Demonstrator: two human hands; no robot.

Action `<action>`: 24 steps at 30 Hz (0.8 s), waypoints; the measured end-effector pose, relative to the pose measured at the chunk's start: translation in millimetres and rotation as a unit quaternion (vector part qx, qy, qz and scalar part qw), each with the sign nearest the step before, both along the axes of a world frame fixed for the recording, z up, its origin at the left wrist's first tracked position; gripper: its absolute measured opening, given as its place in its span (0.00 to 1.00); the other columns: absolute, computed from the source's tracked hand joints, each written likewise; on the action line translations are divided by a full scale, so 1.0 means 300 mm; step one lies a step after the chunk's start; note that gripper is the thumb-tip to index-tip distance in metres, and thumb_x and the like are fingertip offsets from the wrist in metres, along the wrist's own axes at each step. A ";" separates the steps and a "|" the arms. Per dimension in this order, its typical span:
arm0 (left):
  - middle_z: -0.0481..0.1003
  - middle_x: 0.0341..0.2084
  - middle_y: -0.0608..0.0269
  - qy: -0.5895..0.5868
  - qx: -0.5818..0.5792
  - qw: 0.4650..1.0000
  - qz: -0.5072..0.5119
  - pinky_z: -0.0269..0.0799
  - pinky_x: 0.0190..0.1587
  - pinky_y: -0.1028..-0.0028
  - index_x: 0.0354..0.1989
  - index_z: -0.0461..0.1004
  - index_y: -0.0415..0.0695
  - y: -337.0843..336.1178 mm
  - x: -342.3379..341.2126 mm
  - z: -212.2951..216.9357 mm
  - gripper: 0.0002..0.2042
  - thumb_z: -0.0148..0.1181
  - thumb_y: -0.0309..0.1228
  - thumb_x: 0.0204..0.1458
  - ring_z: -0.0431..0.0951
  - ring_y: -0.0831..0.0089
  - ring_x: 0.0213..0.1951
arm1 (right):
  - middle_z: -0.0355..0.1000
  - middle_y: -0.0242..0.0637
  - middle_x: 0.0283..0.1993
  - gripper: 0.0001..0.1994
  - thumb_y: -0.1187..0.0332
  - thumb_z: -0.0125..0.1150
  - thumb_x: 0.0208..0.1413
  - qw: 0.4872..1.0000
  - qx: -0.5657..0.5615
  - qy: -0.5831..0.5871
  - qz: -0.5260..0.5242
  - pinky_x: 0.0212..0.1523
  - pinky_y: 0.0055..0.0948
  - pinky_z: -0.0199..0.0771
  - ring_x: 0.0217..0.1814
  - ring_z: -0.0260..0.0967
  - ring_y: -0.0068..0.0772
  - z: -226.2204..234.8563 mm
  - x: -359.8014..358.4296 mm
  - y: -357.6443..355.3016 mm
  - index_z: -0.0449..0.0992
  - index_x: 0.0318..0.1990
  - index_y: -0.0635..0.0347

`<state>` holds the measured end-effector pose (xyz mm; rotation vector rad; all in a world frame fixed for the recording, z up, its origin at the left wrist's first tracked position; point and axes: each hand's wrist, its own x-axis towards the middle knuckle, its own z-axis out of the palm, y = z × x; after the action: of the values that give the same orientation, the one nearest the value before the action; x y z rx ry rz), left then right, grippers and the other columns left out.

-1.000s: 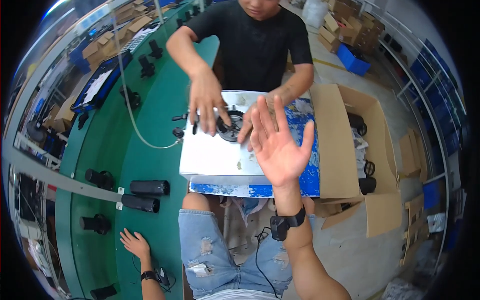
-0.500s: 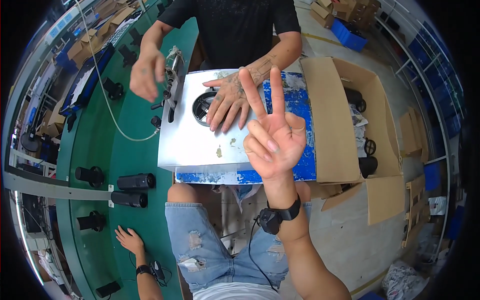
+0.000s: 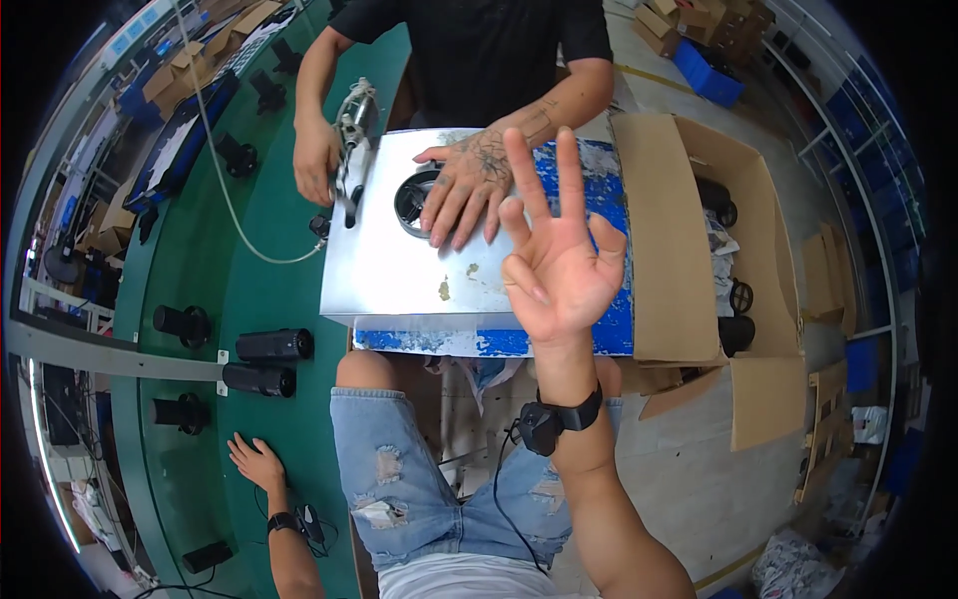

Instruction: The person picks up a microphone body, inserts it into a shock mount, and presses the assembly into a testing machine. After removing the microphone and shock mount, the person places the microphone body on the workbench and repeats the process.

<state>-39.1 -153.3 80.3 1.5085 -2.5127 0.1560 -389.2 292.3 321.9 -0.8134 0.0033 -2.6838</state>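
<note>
My right hand (image 3: 569, 268) is raised, palm toward me, in front of a metal-topped box (image 3: 399, 285). Two of its fingers stand straight and spread, the others are partly bent, and it holds nothing. A black strap with a small device (image 3: 544, 427) circles that wrist. My left hand (image 3: 257, 465) lies flat with fingers spread on the green bench (image 3: 249, 299), holding nothing. Across from me, a co-worker's tattooed hand (image 3: 467, 192) rests over a round black ring-shaped part (image 3: 402, 212) on the metal top. The co-worker's other hand (image 3: 317, 160) is beside a metal lever fixture (image 3: 354, 150).
Two black cylinders (image 3: 274, 345) lie on the bench near several black round-based parts (image 3: 182, 324). At right, an open cardboard box (image 3: 659, 250) holds black parts. A hose (image 3: 225, 205) curves to the fixture. Blue-painted board (image 3: 499, 342) lies under the metal box.
My right hand has shifted slightly right and its curled fingers have loosened. The co-worker's free hand has moved right, to the lever fixture. My left hand stays on the bench.
</note>
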 end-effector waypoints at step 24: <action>0.51 0.67 0.54 -0.008 0.026 1.000 0.007 0.48 0.64 0.48 0.66 0.55 0.50 0.024 -0.031 0.011 0.26 0.41 0.44 0.60 0.50 0.47 0.67 | 0.35 0.45 0.75 0.37 0.51 0.47 0.54 0.996 0.013 0.045 -0.079 0.73 0.47 0.24 0.77 0.27 0.46 0.221 -0.113 -0.041 0.46 0.70 0.52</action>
<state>-48.6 -146.0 83.5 1.5513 -2.5371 0.1057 -423.0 279.8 388.2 -0.9632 0.1306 -2.7842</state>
